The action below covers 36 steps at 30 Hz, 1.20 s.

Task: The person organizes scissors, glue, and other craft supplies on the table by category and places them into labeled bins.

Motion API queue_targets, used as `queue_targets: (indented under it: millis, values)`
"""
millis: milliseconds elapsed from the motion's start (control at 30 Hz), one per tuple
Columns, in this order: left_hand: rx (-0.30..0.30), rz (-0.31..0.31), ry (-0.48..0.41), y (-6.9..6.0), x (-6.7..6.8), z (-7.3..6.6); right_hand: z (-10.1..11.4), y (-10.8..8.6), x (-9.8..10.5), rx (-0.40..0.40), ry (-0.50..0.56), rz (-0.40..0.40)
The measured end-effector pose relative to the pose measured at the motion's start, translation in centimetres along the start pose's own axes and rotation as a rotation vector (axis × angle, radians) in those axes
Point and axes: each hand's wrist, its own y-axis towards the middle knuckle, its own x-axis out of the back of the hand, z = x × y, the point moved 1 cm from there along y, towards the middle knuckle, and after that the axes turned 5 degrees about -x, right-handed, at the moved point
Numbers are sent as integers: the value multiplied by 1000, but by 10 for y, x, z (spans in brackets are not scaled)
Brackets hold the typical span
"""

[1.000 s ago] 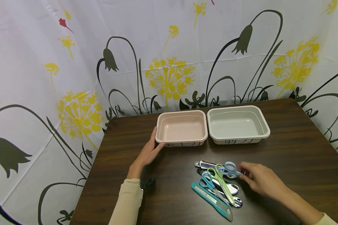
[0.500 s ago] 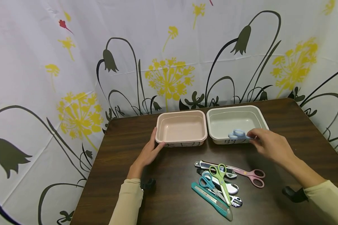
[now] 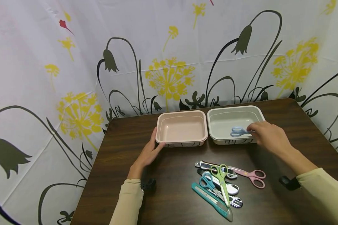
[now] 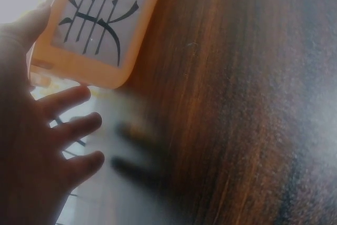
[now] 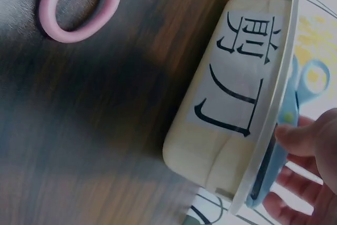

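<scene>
Right grip (image 3: pixel 270 134) has light-blue scissors (image 3: pixel 243 132) pinched at the mouth of the white bin (image 3: pixel 222 123), just under it. Left grip (image 3: pixel 146 153) is loosely spread, touching the pink bin (image 3: pixel 181 126) beside it, bare bottom showing.

The head camera looks forward and down from above the table (image 3: pixel 169 193), far enough back to take in left hand (image 3: pixel 145 153), right hand (image 3: pixel 271 137), pink bin (image 3: pixel 183 126), grey bin (image 3: pixel 228 122) and curtain (image 3: pixel 157 18). The left wrist camera, close in and turned sideways, faces the pink bin's labelled front. The right wrist camera, also close and sideways, faces the grey bin's, catching the pink bin's corner too. It shares the blue scissors (image 3: pixel 244 132) with the head view.
</scene>
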Motion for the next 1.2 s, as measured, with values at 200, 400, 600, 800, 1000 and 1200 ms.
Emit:
queue_targets:
  millis: [200,400,600,800,1000,1200]
  values:
    - [10,-3,3,-2,0,-1,-1,8,-1,23,-17,128]
    - [15,4,-5,-3,-1,1,-5,14,-1,29,5,251]
    - [13,0,-4,-2,0,2,-9,20,-3,25,42,334]
    - [5,-4,2,-1,0,1,-16,25,-5,18,131,370]
    - [1,0,3,1,-1,0,-21,25,-6,-15,182,384]
    - [9,-2,9,1,-1,-1,-24,25,-8,-47,211,402]
